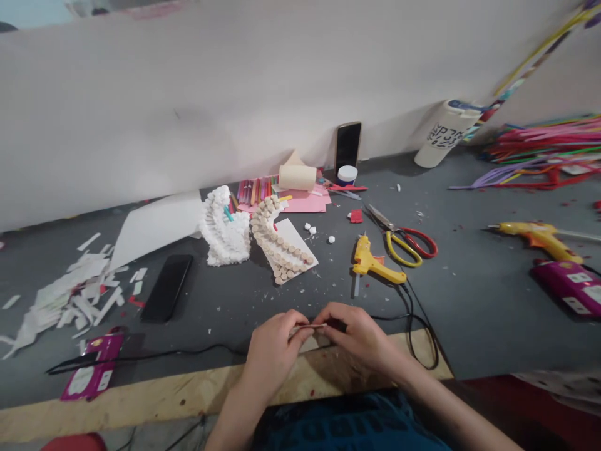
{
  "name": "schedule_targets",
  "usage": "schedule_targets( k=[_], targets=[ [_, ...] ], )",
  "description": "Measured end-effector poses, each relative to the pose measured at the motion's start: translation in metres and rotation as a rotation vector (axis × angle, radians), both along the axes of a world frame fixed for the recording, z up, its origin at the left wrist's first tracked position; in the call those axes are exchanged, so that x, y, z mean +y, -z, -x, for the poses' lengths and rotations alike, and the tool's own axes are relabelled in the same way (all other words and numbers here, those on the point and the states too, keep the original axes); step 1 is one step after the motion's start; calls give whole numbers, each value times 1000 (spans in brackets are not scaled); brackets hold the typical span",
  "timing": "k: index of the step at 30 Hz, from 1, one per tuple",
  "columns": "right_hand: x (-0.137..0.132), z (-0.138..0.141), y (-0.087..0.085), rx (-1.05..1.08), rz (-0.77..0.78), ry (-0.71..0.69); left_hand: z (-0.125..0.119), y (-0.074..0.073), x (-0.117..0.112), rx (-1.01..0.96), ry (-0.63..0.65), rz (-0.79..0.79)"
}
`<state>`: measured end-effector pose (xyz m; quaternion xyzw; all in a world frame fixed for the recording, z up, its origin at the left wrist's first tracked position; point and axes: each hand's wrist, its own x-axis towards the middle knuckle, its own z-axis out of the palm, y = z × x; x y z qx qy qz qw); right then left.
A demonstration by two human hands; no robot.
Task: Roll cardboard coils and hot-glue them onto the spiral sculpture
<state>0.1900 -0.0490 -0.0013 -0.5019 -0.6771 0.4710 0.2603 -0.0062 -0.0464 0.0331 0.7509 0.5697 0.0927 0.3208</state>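
Observation:
My left hand (273, 346) and my right hand (355, 332) meet at the near edge of the grey table top (469, 294). Both pinch a thin pale strip (312, 326) stretched between their fingertips, just above the wooden table edge (188, 391). Beyond them lie a curved white foam piece (224, 233) and a white card covered with small round beige rolls (280, 244). A yellow glue gun (373, 262) rests to the right of these, its black cord running past my right hand.
A black phone (168, 287) lies flat at left beside white paper scraps (77, 294). Scissors (402, 238), a second glue gun (539, 236), purple packets (570, 285), coloured strips (544, 150), a white cup (446, 133), a paper roll (297, 176) and an upright phone (348, 145) stand farther back.

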Motion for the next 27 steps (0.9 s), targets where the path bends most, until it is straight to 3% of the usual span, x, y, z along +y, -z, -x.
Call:
schedule_targets(
  k=[3, 7, 9, 14, 18, 27],
  targets=[
    [5, -7, 1, 19, -231, 67, 9, 6, 3, -23, -40, -96],
    [14, -16, 1, -29, -680, 75, 18, 19, 8, -70, 13, -491],
    [14, -20, 5, -112, -771, 35, 20, 28, 8, -27, 92, -630],
    [-2, -28, 34, -286, -677, -105, 22, 55, -2, 103, 272, -619],
    [-12, -33, 51, -289, -607, -155, 27, 66, -10, 89, 232, -543],
    [-5, -26, 45, -370, -625, -153, 33, 66, -10, 149, 166, -595]
  ],
)
